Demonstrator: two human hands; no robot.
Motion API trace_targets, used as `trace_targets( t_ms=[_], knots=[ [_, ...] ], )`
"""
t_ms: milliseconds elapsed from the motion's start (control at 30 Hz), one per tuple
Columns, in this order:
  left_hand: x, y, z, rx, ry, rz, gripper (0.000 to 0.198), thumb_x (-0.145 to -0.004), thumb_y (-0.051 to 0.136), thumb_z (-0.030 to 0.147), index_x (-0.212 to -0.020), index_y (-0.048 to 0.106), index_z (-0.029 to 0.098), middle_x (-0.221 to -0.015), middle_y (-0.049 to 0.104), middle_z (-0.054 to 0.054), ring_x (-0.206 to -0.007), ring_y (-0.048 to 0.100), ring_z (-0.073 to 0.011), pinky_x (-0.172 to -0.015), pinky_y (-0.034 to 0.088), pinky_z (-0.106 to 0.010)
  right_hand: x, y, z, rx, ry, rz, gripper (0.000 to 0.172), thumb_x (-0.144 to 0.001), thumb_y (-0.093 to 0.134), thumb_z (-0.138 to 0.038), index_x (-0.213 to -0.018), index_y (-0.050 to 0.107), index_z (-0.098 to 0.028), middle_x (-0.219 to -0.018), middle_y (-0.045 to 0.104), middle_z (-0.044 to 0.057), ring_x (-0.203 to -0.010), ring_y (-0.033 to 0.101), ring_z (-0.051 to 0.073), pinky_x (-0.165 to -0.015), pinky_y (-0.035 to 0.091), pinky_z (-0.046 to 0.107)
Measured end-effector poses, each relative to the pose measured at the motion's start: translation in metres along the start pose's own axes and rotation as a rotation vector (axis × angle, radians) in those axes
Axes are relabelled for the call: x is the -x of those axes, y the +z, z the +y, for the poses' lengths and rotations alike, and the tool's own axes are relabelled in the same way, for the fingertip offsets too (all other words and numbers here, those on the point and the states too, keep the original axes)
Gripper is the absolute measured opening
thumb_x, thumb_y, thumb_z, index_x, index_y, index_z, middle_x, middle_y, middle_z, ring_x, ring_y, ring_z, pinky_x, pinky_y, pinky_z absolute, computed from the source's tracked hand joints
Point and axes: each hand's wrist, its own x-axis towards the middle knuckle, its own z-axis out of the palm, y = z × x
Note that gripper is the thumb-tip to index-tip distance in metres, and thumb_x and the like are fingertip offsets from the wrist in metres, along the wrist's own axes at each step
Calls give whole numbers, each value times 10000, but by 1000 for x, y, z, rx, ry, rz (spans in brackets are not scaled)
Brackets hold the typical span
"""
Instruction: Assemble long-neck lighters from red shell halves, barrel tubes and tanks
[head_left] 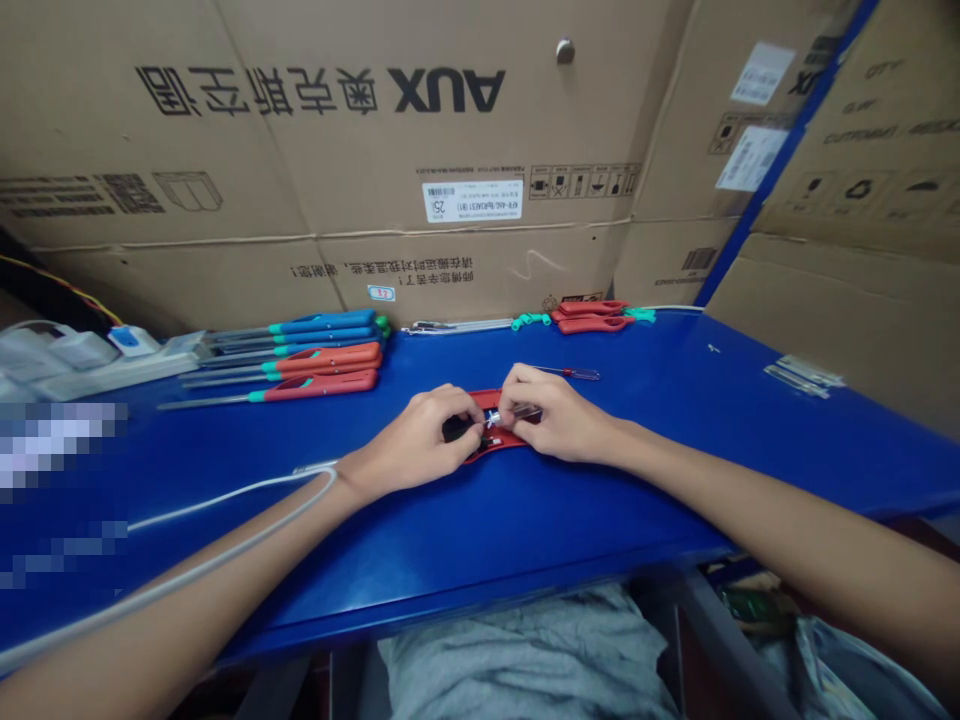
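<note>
Between my hands lies the open red casing (511,439) of a long-nosed lighter, on the blue table. My left hand (446,430) is closed in a pinch over the casing's left side, beside a dark part mostly covered by its fingers. From the right, my right hand (559,412) pinches a small dark part with a silvery-white end (493,418). The fingertips of both hands nearly meet at that end. Fine details inside the casing are too small to make out. Just behind my right hand rests a red-handled screwdriver (581,374).
Finished-looking blue lighters (330,325) and red lighters (326,384) lie at left, near a power strip (127,365). Red casings (596,318), metal rods (465,327) and green pieces (530,321) line the cardboard wall (337,150). A white cable (247,540) crosses my left forearm. Metal strips (802,375) lie right.
</note>
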Motion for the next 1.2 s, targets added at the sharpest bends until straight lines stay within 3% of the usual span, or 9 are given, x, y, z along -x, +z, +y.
trace_targets(
  t_ms=[1200],
  knots=[
    [-1, 2, -1, -42, 65, -25, 147, -867, 525, 167, -835, 669, 169, -850, 682, -41, -803, 602, -172, -752, 470, -300, 1, 0, -1, -1, -62, 30, 180, -787, 553, 4, -749, 608, -164, -866, 544, 29, -737, 552, 132, -634, 482, 274]
  ],
)
